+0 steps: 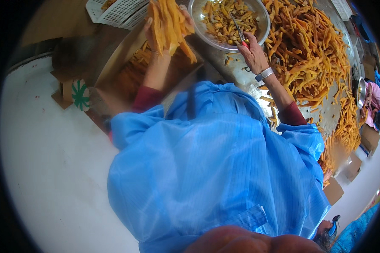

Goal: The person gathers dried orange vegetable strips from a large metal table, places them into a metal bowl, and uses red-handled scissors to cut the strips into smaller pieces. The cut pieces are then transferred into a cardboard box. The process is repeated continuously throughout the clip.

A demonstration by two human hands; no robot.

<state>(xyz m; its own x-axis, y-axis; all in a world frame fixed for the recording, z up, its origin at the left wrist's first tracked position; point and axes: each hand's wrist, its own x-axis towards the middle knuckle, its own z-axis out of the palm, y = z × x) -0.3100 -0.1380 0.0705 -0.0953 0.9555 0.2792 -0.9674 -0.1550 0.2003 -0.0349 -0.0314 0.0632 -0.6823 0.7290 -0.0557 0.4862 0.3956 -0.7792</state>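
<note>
My left hand (186, 19) is closed around a thick bundle of long orange dried strips (167, 27), held up over an open box (115, 61) with more strips inside. The strips look like dried fruit or sweet potato. My right hand (256, 54) grips a bladed hand tool (237, 27), perhaps scissors, with a red part at the grip. Its metal blade points into a steel bowl (194, 27) that contains many short cut pieces (223, 31). My fingers cover most of the handle, and a dark loop shows beneath them.
A large heap of orange strips (310, 57) covers much of the metal table (237, 71) on the right. White perforated baskets (120, 15) stand at the upper left. Cardboard boxes (370, 137) and a person in pink (375, 101) are at the far right.
</note>
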